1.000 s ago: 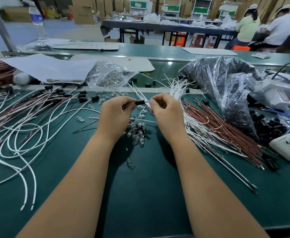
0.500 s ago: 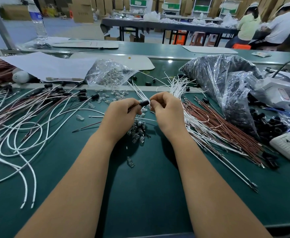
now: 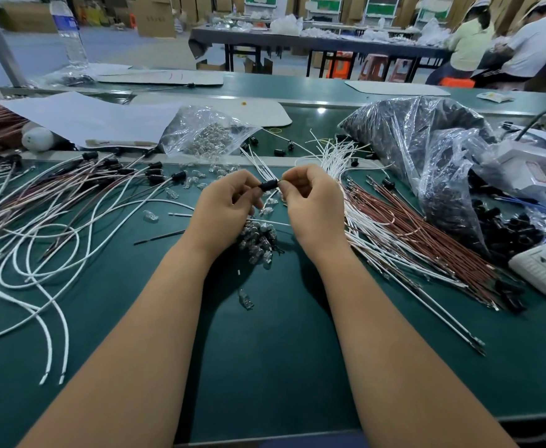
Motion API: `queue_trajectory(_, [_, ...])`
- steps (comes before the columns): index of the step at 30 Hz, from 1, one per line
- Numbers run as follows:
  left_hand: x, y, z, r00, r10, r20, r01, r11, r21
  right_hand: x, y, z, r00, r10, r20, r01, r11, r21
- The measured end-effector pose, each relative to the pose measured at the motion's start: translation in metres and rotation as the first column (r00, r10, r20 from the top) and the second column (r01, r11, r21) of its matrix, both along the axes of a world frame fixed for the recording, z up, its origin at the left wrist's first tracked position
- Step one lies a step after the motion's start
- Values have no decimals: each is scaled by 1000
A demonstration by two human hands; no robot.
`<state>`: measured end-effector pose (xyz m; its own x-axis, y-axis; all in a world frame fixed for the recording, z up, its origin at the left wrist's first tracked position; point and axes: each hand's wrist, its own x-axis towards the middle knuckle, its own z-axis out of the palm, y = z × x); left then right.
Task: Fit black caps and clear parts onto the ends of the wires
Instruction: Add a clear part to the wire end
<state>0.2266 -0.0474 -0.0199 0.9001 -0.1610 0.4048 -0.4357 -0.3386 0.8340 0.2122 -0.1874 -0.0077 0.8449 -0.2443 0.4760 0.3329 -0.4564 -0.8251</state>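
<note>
Both hands, left hand [image 3: 224, 205] and right hand [image 3: 310, 205], pinch black cap [image 3: 269, 184].

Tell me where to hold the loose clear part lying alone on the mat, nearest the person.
Pinch the clear part across its wider body, coming from above. It lies flat on the green mat, apart from the pile, so both sides are free. Its thin end looks too small for a firm hold.

A factory assembly hall: a long green worktop [image 3: 265, 350] strewn with loose wires [image 3: 410, 240] and bagged parts [image 3: 207, 134], stacked cardboard boxes [image 3: 155, 14] far beyond the hands, and seated workers [image 3: 472, 37] at another bench.
</note>
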Motion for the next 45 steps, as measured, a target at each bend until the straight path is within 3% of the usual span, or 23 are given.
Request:
queue_trajectory(11, [-2, 0, 1, 999, 17, 28, -17, 1000, -15, -2, 3, -4, 995, -81, 65, 87, 992, -88])
queue_trajectory(24, [1, -2, 1, 978, 133, 160, -147, 986, 78, -4, 7, -6, 997, -28, 67, 33, 996, -81])
queue_trajectory(33, [5, 2, 4, 1000, 12, 12, -12, 999, 45, -1, 2, -4, 1000, -17, 15, 18, 998, -65])
queue_trajectory(37, [6, 5, 4, 989, 148, 12, -147, 989, -34, -1, -5, -3, 999, -52, -10, 48, 972, -229])
queue_trajectory(42, [9, 8, 1, 964, 264, -17, -264, 963, -59, -7, 0, -5, 969, 12, -246, -152, 815, -559])
queue_trajectory(45, [10, 9, -2, 963, 268, -23, -269, 963, -37, -9, 4, -5, 949, 48, -312, -226, 792, -568])
